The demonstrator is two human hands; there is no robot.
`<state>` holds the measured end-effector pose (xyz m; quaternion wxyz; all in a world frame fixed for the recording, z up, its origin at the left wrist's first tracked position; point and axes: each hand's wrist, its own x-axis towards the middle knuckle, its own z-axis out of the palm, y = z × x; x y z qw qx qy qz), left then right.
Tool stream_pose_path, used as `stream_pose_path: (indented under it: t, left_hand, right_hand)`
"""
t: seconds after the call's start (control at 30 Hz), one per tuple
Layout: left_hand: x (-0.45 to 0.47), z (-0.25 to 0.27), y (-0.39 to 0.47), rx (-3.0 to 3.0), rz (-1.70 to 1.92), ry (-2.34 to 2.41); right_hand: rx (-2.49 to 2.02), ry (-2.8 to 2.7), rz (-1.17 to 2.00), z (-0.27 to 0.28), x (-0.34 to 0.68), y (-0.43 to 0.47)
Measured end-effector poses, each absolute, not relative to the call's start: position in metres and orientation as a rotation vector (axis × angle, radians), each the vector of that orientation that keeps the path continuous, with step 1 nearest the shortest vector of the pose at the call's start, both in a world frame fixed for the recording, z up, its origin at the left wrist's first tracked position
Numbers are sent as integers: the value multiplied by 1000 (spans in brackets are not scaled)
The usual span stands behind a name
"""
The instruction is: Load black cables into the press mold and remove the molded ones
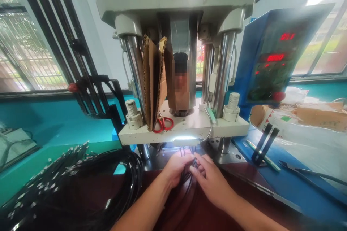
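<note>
Thin black cables (187, 180) run between my two hands and hang down toward the front of the dark red tabletop. My left hand (176, 168) is closed around the cables, its thumb near their upper part. Beside it, my right hand (205, 169) pinches cables between thumb and fingers, close to the left fingertips. Both hands are just below the front edge of the press plate (151, 137), under a bright lamp (187, 142). Glare partly washes out the cable ends.
A large coil of black cables with pale ends (130, 166) lies at left. Red-handled scissors (164, 124) and folded cardboard (154, 83) are on the press. At right are a blue control box (260, 61), pliers (295, 168), a green-and-white pen-like tool (265, 157) and cardboard boxes (320, 115).
</note>
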<state>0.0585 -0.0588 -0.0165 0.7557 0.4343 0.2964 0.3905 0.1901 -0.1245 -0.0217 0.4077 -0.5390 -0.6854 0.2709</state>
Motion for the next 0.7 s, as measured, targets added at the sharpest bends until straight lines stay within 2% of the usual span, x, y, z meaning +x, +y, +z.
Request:
stream_pose_path:
  t: [0.37, 0.7]
  left_hand:
    - [61, -16, -55, 799, 818, 671]
    - [61, -16, -53, 685, 812, 721]
  right_hand:
    - [-1478, -1790, 207, -11, 217, -101]
    - [-1791, -1849, -38, 4, 233, -13]
